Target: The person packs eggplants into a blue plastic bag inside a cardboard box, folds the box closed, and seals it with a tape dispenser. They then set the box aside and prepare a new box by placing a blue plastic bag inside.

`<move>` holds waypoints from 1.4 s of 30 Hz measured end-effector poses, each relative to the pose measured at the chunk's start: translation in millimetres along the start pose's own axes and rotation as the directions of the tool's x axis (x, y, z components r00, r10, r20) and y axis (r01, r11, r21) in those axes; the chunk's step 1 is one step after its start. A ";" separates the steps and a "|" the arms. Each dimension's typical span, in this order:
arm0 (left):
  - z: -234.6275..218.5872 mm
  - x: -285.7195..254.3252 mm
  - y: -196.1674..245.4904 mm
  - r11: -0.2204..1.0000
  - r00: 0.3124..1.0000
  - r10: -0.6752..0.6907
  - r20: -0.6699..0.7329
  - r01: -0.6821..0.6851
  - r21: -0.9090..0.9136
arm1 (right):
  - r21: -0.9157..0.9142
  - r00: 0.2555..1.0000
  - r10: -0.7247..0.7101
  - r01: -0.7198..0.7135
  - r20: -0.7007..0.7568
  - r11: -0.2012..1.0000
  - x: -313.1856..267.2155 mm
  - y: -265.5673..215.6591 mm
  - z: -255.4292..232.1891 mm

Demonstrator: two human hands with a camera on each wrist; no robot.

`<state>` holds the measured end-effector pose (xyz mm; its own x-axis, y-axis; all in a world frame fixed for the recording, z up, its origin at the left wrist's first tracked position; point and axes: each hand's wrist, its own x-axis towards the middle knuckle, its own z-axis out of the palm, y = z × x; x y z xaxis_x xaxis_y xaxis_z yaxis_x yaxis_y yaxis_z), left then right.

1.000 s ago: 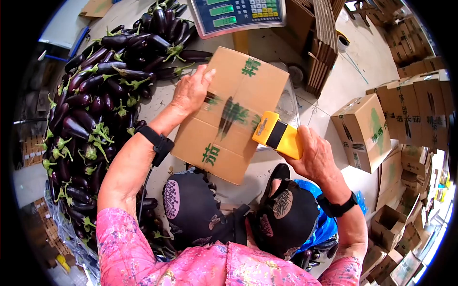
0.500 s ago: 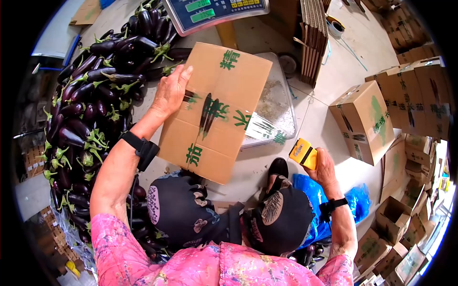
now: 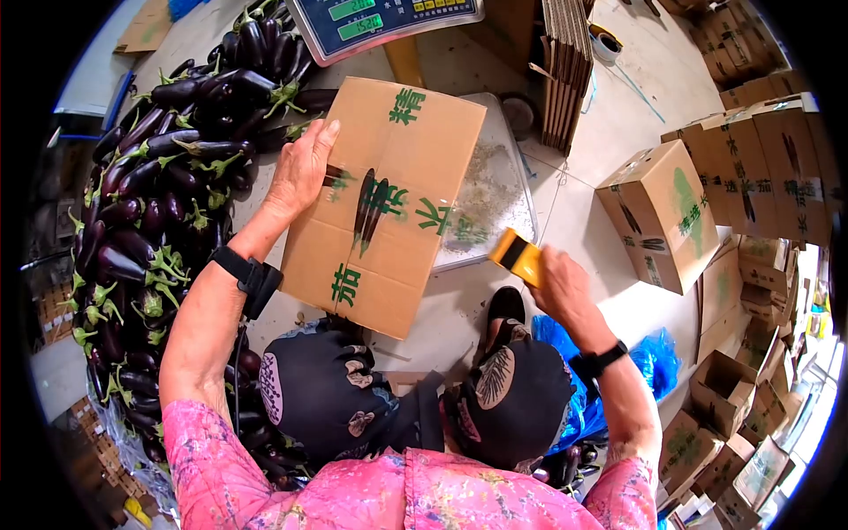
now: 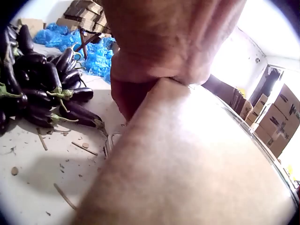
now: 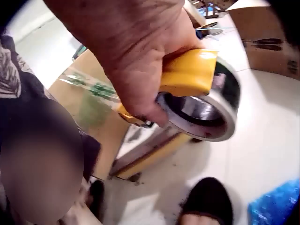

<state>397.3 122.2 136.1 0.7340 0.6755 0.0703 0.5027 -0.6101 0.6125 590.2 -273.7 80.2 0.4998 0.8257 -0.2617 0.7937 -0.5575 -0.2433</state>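
In the head view the left hand (image 3: 300, 168) grips the upper left edge of a cardboard box (image 3: 402, 212) printed with green characters and dark eggplants. The box stands tilted at the near left part of a metal scale platform (image 3: 499, 203). To the right of the box, not touching it, the right hand (image 3: 564, 284) holds a yellow tape dispenser (image 3: 516, 256). In the right wrist view, fingers curl round the yellow dispenser body (image 5: 190, 75), with a roll of tape (image 5: 227, 96) on it. The left wrist view shows the left hand (image 4: 164, 42) over the box's edge.
A large heap of eggplants (image 3: 159, 203) lies at the left. The scale's display (image 3: 380, 22) is at the top. Flattened cartons (image 3: 565, 75), a tape roll (image 3: 605, 42) and a closed box (image 3: 662, 212) stand to the right. Blue plastic (image 3: 658, 358) lies beside the person's leg.
The right hand with the dispenser first drew away from the box's right side, down and right, and then came partly back up. The strip of clear tape seen there earlier now lies less plainly visible.
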 end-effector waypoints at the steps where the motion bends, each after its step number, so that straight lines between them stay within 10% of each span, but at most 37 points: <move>1: -5.0 0.4 8.3 0.999 0.999 -0.030 0.039 0.031 -0.030 | -0.032 1.000 -0.006 0.007 0.029 0.999 16.9 -13.9 3.6; 4: -1.8 0.4 8.0 0.997 0.997 -0.050 0.058 0.053 -0.055 | -0.010 0.991 -0.128 0.128 -0.024 0.992 75.3 -57.2 20.0; 6: -4.6 2.4 8.1 0.997 0.997 -0.057 0.046 0.059 -0.051 | -0.328 0.949 -0.309 0.273 -0.061 0.904 95.8 -83.2 6.3; 12: -1.9 2.9 3.7 0.941 0.987 0.006 0.160 0.048 -0.334 | -0.128 0.944 0.014 0.030 0.329 0.991 86.2 -59.4 -22.2; 15: 1.2 -6.7 45.5 0.821 0.950 0.175 0.257 0.003 -0.571 | 0.122 0.905 0.281 -0.333 0.319 0.935 52.3 0.1 -66.3; 18: 5.7 -16.6 93.6 0.805 0.901 0.374 0.218 -0.199 -0.559 | 0.611 0.911 0.312 -0.412 0.270 0.675 29.2 38.9 -117.0; 23: 45.6 -35.4 118.5 0.825 0.741 0.561 0.369 -0.538 -0.174 | 0.997 0.965 0.257 -0.046 0.059 -0.055 21.1 19.6 -177.2; 27: 69.4 -38.1 80.9 0.892 0.885 0.438 0.158 -0.405 -0.200 | 0.978 0.984 0.148 -0.122 0.097 0.167 33.7 -1.5 -195.3; 30: 64.0 -50.5 33.4 0.870 0.970 -0.014 0.244 0.132 -0.475 | 0.868 0.962 0.111 -0.272 0.249 0.416 44.1 -4.5 -174.9; 32: 85.7 -73.6 -40.4 0.577 0.841 -0.232 0.488 0.523 -0.627 | 0.850 0.924 0.051 -0.370 0.380 0.375 44.3 -13.9 -145.3; 33: 85.5 -98.8 -63.0 0.332 0.624 -0.404 0.669 0.782 -0.528 | 0.866 0.922 0.028 -0.374 0.387 0.333 42.7 -16.7 -139.3; 35: 139.4 -145.3 -133.1 0.207 0.455 -0.361 0.814 0.890 -0.406 | 0.871 0.923 0.038 -0.374 0.383 0.319 42.9 -30.0 -139.4; 37: 120.9 -148.2 -97.7 -0.192 0.335 -0.265 0.904 0.901 -0.390 | 0.854 0.933 0.015 -0.336 0.360 0.398 50.7 -42.2 -138.6; 38: 112.4 -143.8 -102.7 -0.192 0.372 -0.095 0.923 0.903 -0.384 | 0.836 0.935 0.005 -0.319 0.354 0.447 55.2 -48.3 -136.4; 42: 86.4 -123.2 -93.8 0.199 0.638 -0.208 0.741 0.770 -0.607 | 0.878 0.938 -0.017 -0.319 0.347 0.356 72.3 -62.2 -132.6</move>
<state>299.1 60.5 2.0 0.7021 0.2511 -0.6664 0.3881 0.6497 0.6537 623.0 -167.9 200.2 0.3345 0.7539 -0.5654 -0.1811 -0.5373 -0.8237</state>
